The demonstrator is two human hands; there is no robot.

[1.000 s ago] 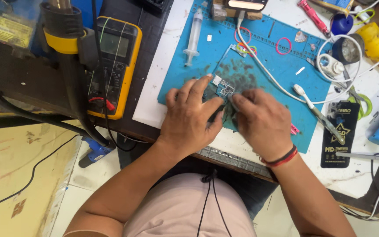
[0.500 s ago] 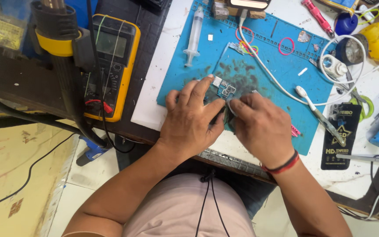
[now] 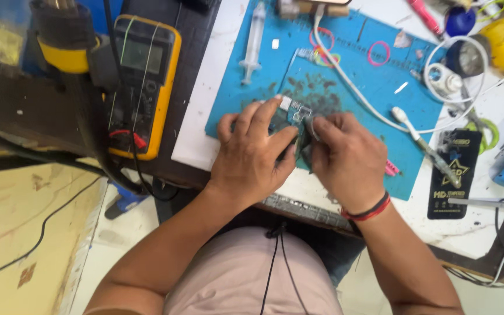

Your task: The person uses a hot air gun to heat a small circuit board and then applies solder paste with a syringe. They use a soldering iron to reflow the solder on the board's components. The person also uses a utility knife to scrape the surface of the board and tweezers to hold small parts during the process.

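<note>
step: small circuit board (image 3: pixel 296 112) gets worked at its right edge; judgement: hold it flat on the blue mat (image 3: pixel 357 76), press lightly, avoid flexing.
board: at the mat's near-centre, between both hands, mostly covered.
left hand (image 3: pixel 252 154): palm down, fingers spread over the board's left side, pinning it.
right hand (image 3: pixel 345 157): fingers clenched in a pinch at the board's edge, maybe on a small dark tool; blurred.
nearby: white cable (image 3: pixel 351 87), syringe (image 3: pixel 254 44), yellow multimeter (image 3: pixel 141 81) on the worktop.
</note>
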